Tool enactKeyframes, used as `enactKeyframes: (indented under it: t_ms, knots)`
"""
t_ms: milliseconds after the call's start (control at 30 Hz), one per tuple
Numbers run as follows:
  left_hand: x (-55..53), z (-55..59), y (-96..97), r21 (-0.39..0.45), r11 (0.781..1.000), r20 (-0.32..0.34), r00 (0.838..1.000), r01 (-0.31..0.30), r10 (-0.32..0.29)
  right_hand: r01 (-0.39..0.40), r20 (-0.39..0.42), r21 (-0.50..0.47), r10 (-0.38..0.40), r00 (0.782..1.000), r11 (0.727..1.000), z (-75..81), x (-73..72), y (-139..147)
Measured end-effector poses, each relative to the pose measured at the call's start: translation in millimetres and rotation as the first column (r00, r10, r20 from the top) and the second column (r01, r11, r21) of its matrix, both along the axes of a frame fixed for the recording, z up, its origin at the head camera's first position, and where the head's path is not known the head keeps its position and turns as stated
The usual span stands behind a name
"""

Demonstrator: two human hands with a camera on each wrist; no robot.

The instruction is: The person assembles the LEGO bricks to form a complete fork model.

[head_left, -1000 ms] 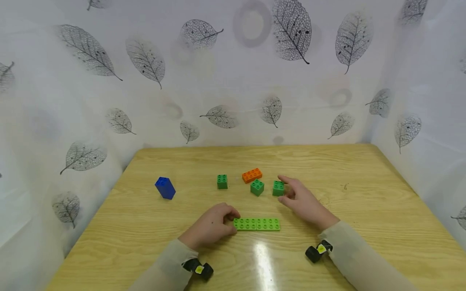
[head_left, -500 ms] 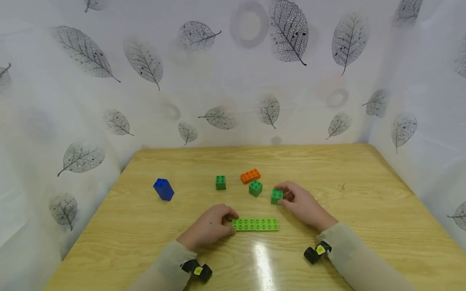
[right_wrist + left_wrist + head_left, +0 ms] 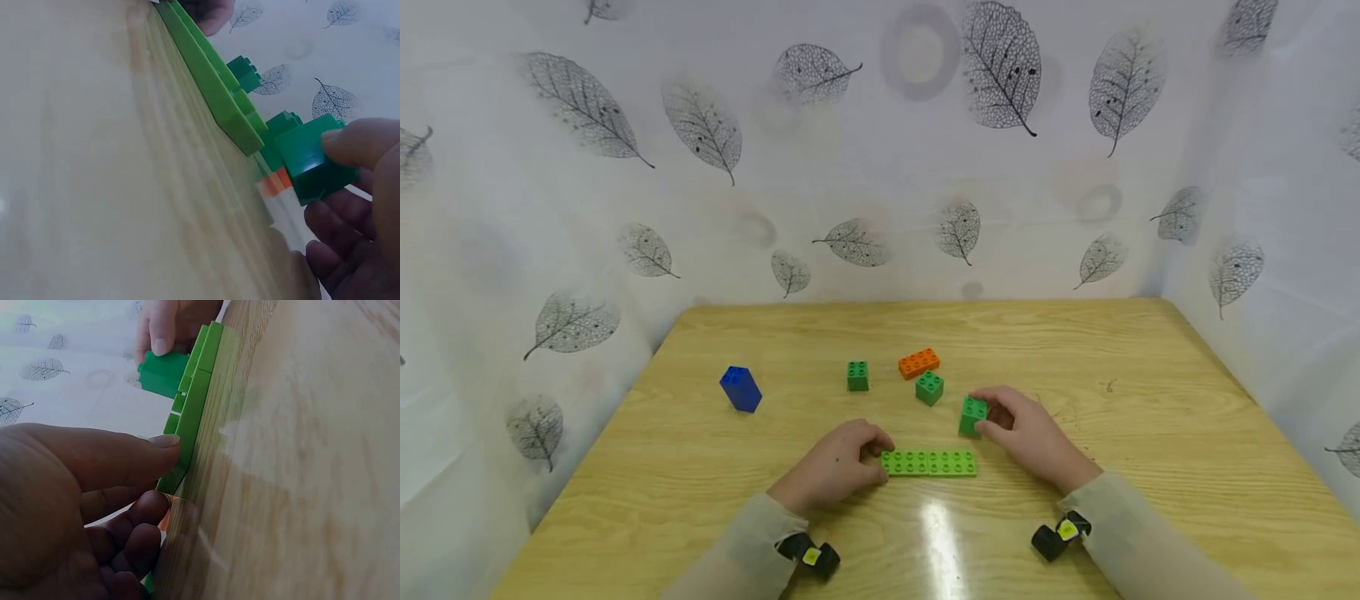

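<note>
Two flat light green toy building bricks (image 3: pixel 952 463) lie end to end on the table in the head view, forming a long strip. My left hand (image 3: pixel 838 468) holds the strip's left end between thumb and fingers; the left wrist view shows the thumb against the light green side (image 3: pixel 199 403). Just beyond the strip's right end, my right hand (image 3: pixel 1033 435) pinches a square green brick (image 3: pixel 972 418). In the right wrist view the thumb presses one face of this green brick (image 3: pixel 309 156), with fingers curled on the far side.
Farther back on the table (image 3: pixel 1150 375) are two more green bricks, one (image 3: pixel 929 388) near an orange brick (image 3: pixel 919 362) and one (image 3: pixel 857 376) to its left. A tall blue block (image 3: pixel 741 389) stands at left. A leaf-patterned curtain (image 3: pixel 880 167) surrounds the table's back and sides.
My right hand has closed its fingers on the right-hand green brick and brought it toward me, closer to the light green strip. My left hand stays at the strip's left end.
</note>
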State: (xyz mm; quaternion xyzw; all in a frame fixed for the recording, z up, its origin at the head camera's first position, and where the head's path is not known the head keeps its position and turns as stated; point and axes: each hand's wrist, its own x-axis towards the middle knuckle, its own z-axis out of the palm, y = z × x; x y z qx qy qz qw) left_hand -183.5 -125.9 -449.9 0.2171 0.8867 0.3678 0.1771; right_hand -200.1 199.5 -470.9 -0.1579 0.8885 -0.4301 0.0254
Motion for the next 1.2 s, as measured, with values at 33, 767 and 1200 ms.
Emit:
enactKeyframes:
  t_ms: [33,767,1200]
  knots:
    - [0.1,-0.1,0.2,-0.001,1.0,0.0,1.0,0.001,-0.001,-0.001,-0.007,-0.011,0.001,1.0,1.0,-0.8,2.4,0]
    - [-0.1,-1.0,1.1,-0.018,1.0,0.0,1.0,-0.01,0.01,-0.236,-0.051,-0.107,0.232,0.971,0.966,2.9,32.1,-6]
    - [1.0,2.9,1.5,-0.009,1.0,0.009,1.0,-0.008,0.008,-0.234,-0.048,-0.059,0.232,0.972,0.97,4.3,31.8,-8]
